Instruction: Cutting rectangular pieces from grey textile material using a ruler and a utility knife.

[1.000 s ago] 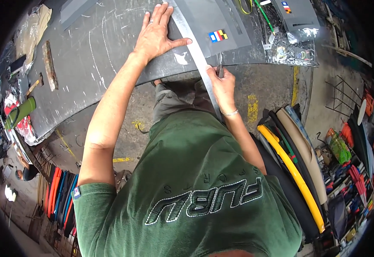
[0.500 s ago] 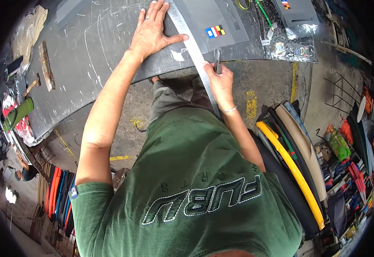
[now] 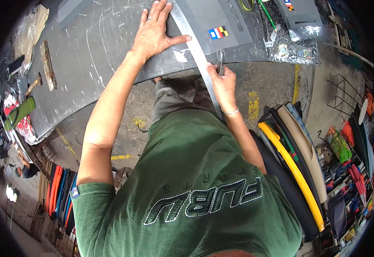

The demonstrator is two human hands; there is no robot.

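Left hand (image 3: 152,40): palm down on the worktop (image 3: 75,64), fingers pointing away from the body, thumb stretched out sideways onto the metal strip (image 3: 198,53). Fingers spread and straight, pressing rather than gripping. Ring on one finger. Left arm bent at the elbow and angled out to the side.

Right hand (image 3: 224,88): at the near edge of the worktop, beside the strip; arm reaching forward close to the body, bracelet (image 3: 230,112) at the wrist. Fingers curled round a slim knife (image 3: 221,70), thumb against the strip's right edge. Blade points away from the person; cannot tell whether its tip touches anything.

Metal strip: long axis slants from the upper middle down to the right, alongside the grey sheet (image 3: 200,28); near end overhangs the worktop and reaches toward the person's waist.

Grey sheet: on the worktop, right of the left hand, running out past the top of the view. Bears a small multicoloured block label (image 3: 218,33) near its lower edge; too small to read.

Green shirt (image 3: 187,158): large white-outlined lettering across the chest, upside down in this view, smaller dark letters beside it.
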